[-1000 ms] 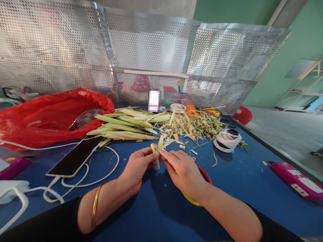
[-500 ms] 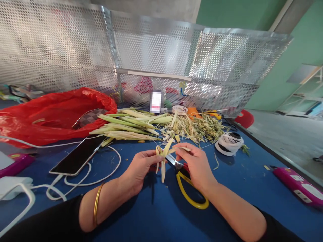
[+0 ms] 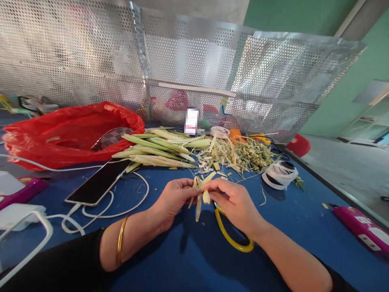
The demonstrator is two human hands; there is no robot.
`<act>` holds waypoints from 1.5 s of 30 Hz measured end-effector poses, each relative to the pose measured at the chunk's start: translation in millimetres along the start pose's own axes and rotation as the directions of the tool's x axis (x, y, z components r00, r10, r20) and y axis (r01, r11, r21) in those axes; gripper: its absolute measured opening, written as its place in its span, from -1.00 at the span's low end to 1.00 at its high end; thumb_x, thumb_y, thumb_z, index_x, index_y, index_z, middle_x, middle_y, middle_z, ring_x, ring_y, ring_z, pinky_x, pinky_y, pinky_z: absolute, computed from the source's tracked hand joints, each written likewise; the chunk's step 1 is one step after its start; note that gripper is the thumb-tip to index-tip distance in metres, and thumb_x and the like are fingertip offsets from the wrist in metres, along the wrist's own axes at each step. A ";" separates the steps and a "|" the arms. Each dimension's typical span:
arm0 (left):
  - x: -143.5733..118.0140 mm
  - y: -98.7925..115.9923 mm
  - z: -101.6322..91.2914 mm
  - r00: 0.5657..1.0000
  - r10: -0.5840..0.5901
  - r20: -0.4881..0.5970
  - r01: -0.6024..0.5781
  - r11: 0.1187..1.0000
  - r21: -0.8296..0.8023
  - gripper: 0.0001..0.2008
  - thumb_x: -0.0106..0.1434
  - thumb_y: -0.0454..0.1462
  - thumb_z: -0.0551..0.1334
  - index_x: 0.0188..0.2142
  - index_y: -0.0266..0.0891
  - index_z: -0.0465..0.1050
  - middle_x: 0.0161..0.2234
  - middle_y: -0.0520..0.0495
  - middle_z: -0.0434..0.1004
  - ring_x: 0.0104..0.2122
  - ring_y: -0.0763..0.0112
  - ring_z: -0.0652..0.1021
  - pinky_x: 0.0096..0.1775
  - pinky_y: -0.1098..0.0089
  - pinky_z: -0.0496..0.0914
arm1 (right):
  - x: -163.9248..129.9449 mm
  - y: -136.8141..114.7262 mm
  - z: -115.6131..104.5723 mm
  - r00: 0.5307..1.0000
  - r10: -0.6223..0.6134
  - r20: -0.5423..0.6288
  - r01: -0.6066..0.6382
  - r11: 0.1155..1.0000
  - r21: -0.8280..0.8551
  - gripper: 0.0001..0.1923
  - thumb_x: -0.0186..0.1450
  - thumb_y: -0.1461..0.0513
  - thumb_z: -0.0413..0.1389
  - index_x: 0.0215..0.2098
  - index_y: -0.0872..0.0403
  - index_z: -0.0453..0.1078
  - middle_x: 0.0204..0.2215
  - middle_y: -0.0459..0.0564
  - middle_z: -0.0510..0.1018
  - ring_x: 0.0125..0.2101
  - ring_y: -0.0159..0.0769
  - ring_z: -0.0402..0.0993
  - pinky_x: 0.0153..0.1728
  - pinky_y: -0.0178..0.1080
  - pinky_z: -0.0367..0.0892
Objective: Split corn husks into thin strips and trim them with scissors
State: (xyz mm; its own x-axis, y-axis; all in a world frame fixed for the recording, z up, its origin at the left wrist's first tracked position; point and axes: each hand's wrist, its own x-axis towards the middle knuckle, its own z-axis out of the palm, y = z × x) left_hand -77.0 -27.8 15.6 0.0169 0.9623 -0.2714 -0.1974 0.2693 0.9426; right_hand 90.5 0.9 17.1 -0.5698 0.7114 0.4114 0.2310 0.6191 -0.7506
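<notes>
Between my hands is a small looped piece of corn husk strips (image 3: 198, 202), pale yellow-green, with ends sticking up and hanging down. My left hand (image 3: 174, 200) pinches it from the left, thumb and fingers together. From the right, my right hand (image 3: 232, 205) pinches a folded husk strip (image 3: 206, 197) against the same piece. Below my right hand lie scissors (image 3: 232, 239) with a yellow handle loop on the blue table; the hand hides most of the rest of them.
Corn husks (image 3: 161, 150) are heaped behind my hands, beside dried plant scraps (image 3: 237, 154). A red plastic bag (image 3: 73, 125), a cabled phone (image 3: 99, 182) and a white adapter (image 3: 21, 217) lie left. Right are a white ribbon roll (image 3: 278, 176) and a magenta device (image 3: 360, 227). Perforated metal panels (image 3: 188, 52) stand behind.
My right hand has moved left to the husk piece, and the strip it holds is now folded down in front. The scissor blades have become hidden. The view has shifted slightly.
</notes>
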 end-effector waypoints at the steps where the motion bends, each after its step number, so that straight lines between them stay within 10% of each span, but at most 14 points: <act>1: 0.2 -0.5 -0.3 1.000 0.012 -0.004 -0.012 1.000 0.014 -0.81 -0.08 -0.23 0.38 -0.51 -0.30 0.48 -0.58 0.01 0.46 -0.57 0.53 0.40 -0.44 0.49 0.23 | 0.3 0.6 -0.5 1.000 0.007 -0.018 -0.007 1.000 0.005 -0.86 0.30 0.31 0.04 -0.28 0.04 0.44 -0.47 -0.11 0.49 -0.49 -0.41 0.44 -0.37 -0.33 0.34; 13: 0.3 -3.1 2.1 0.995 0.084 -0.048 -0.076 0.985 0.155 -0.81 -0.10 -0.24 0.36 -0.46 -0.31 0.55 -0.58 0.05 0.48 -0.57 0.56 0.37 -0.48 0.52 0.23 | 4.0 -2.1 2.6 0.948 0.294 -0.125 -0.277 0.952 0.133 -0.90 0.23 0.22 0.10 -0.40 0.07 0.42 -0.63 -0.16 0.39 -0.58 -0.41 0.33 -0.50 -0.36 0.26; 27: 4.6 -15.1 -4.4 0.968 0.251 -0.008 -0.234 0.913 0.335 -0.77 0.03 -0.20 0.31 -0.32 -0.26 0.60 -0.40 -0.01 0.62 -0.40 0.39 0.51 -0.35 0.49 0.31 | -2.5 4.7 7.7 0.978 -0.007 -0.207 -0.073 0.924 -0.376 -0.84 0.21 0.36 0.07 -0.46 0.06 0.45 -0.52 -0.11 0.41 -0.52 -0.42 0.32 -0.46 -0.36 0.19; 45: -0.6 -14.1 -2.5 0.936 0.351 0.014 -0.286 0.737 0.612 -0.76 0.10 -0.19 0.22 -0.30 -0.22 0.61 -0.41 0.04 0.62 -0.37 0.32 0.53 -0.33 0.46 0.32 | -0.5 5.9 8.6 0.959 0.195 -0.208 -0.234 0.955 -0.184 -0.96 0.18 0.30 0.14 -0.38 0.03 0.40 -0.54 -0.15 0.46 -0.53 -0.39 0.40 -0.45 -0.35 0.25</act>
State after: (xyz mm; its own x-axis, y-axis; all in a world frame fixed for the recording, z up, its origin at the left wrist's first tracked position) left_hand -76.7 -32.3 1.9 -0.0399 0.9960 0.0799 0.4500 -0.0534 0.8914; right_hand 85.3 1.3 8.0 -0.3372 0.8716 0.3559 0.4989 0.4860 -0.7175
